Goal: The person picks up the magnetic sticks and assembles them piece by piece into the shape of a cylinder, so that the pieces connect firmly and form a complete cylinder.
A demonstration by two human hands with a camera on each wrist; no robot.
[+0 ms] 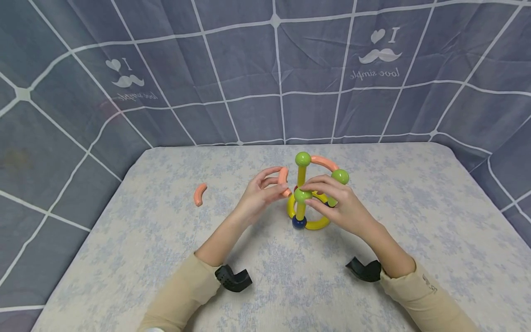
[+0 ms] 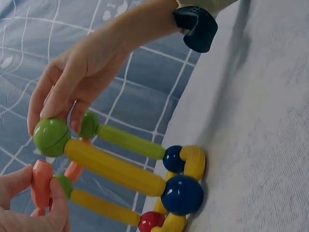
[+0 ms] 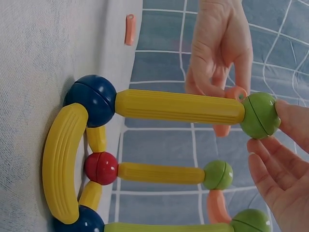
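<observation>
My left hand pinches a salmon-coloured curved building rod between thumb and fingers, just left of a standing frame. My right hand holds the near green ball with thumb and fingertips. That ball caps an upright yellow rod, which rises from a dark blue ball. Curved yellow rods form the base ring, with a red ball in it. Two more uprights carry a far green ball and a right green ball, bridged by another salmon curved rod.
A loose salmon curved rod lies on the patterned tabletop, left of the left hand. A grey-blue grid curtain hangs behind the table and along its sides. Black wrist mounts sit near both cuffs.
</observation>
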